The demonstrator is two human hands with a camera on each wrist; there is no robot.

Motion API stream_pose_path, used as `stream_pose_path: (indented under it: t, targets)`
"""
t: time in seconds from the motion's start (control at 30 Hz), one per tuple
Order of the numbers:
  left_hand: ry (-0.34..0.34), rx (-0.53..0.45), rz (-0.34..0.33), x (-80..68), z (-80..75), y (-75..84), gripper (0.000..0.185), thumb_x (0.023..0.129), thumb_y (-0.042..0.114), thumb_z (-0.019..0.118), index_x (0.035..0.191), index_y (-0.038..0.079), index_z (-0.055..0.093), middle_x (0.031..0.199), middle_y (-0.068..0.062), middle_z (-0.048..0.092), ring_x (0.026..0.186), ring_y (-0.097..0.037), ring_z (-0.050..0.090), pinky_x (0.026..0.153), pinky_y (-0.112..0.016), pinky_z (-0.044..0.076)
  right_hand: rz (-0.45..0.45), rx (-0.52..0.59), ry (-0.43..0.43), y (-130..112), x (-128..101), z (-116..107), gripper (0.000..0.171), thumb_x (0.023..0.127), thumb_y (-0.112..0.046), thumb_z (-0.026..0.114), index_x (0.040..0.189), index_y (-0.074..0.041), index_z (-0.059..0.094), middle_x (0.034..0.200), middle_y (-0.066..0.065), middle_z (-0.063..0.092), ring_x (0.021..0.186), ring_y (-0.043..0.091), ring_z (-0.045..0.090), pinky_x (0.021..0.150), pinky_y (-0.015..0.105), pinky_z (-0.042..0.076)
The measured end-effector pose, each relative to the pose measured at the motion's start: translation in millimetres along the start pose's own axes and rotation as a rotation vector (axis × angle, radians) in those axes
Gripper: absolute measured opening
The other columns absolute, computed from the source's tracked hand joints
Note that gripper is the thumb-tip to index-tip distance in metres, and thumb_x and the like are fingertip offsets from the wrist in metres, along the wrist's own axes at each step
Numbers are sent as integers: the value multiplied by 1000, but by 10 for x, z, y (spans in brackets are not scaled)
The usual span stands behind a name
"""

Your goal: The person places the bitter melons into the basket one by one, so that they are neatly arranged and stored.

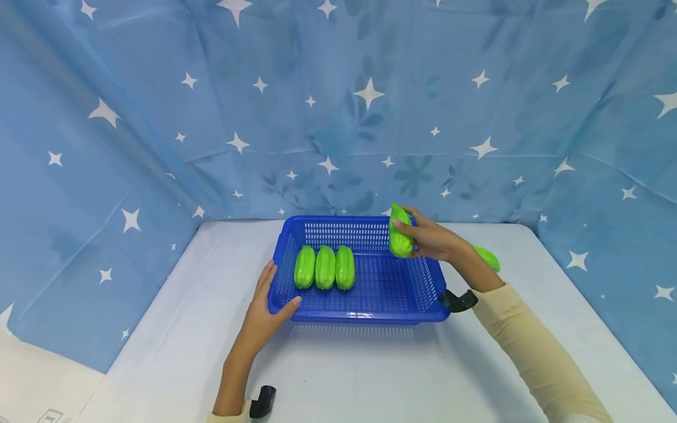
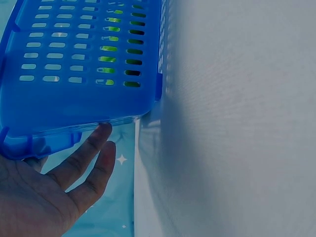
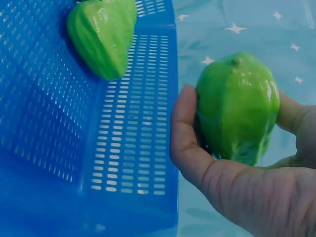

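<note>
My right hand (image 1: 431, 238) holds a bright green, ribbed, gourd-shaped fruit (image 1: 400, 235) above the back right part of a blue plastic basket (image 1: 365, 315). In the right wrist view, fingers and thumb wrap round the fruit (image 3: 239, 108) from opposite sides, its small nub facing the camera. Three similar green fruits (image 1: 325, 268) lie side by side in the basket's left half. At the basket's front left corner, my left hand (image 1: 264, 314) has its fingers spread along the outer side and its thumb over the rim. The left wrist view shows extended fingers (image 2: 94, 173) against the basket.
Another green fruit (image 1: 488, 258) lies on the white tabletop (image 1: 359, 376) right of the basket, partly hidden by my right forearm. Blue cloth with white stars (image 1: 338, 117) hangs behind the table and along both sides.
</note>
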State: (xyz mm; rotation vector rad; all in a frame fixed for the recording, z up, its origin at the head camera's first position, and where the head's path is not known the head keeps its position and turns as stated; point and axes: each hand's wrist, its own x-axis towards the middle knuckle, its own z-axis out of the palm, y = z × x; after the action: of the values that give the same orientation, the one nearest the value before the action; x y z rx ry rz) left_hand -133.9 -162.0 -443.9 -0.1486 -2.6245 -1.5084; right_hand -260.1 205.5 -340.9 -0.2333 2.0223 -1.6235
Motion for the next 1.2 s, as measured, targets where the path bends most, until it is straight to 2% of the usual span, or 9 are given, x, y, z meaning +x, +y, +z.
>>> stream_pose_path:
  t: [0.13,0.23,0.3,0.63,0.8,0.97,1.2]
  targets:
    - [-4,-2,1,-1,3,11,93,87,49,69,158,23,15,166,8,6,153,-28,8,116,-62,20,59,-74,0,-2,126,71,82,101,-41,49,156,-26,-10,152,27,19,133,44,41,99,57,48]
    - [-2,-3,-1,-6,0,16,93,87,49,69,158,22,15,166,7,6,153,-28,8,117,-62,20,82,-134,-9,-1,212,143,87,100,-42,52,156,-25,-11,158,26,10,142,48,29,103,62,42]
    - [1,-5,-2,-7,-2,17,93,87,48,69,158,21,15,165,8,6,153,-28,8,117,-62,20,98,-168,-14,3,265,185,89,99,-42,55,157,-26,-10,160,24,6,144,47,26,103,63,42]
    - [-3,0,3,-1,4,-3,93,87,48,68,158,22,14,166,7,5,153,-29,8,116,-62,20,202,-288,-20,77,508,324,91,94,-42,62,158,-24,-1,163,20,2,143,49,26,95,59,50]
    - [3,0,5,5,-3,0,93,87,49,68,158,22,14,165,8,6,153,-28,8,117,-62,20,257,-357,11,101,598,391,94,89,-46,67,158,-26,7,163,17,6,141,44,34,90,54,55]
    - [3,-5,18,18,-4,-2,93,87,49,69,158,22,15,165,8,6,153,-28,8,117,-62,20,305,-380,15,143,676,448,90,89,-43,69,157,-25,12,162,18,10,137,43,39,85,51,58]
    - [6,-8,16,5,12,-20,93,86,49,69,158,23,15,165,10,6,153,-26,8,117,-61,20,379,-393,29,240,735,526,99,89,-41,70,156,-7,6,155,24,23,132,42,45,82,46,59]
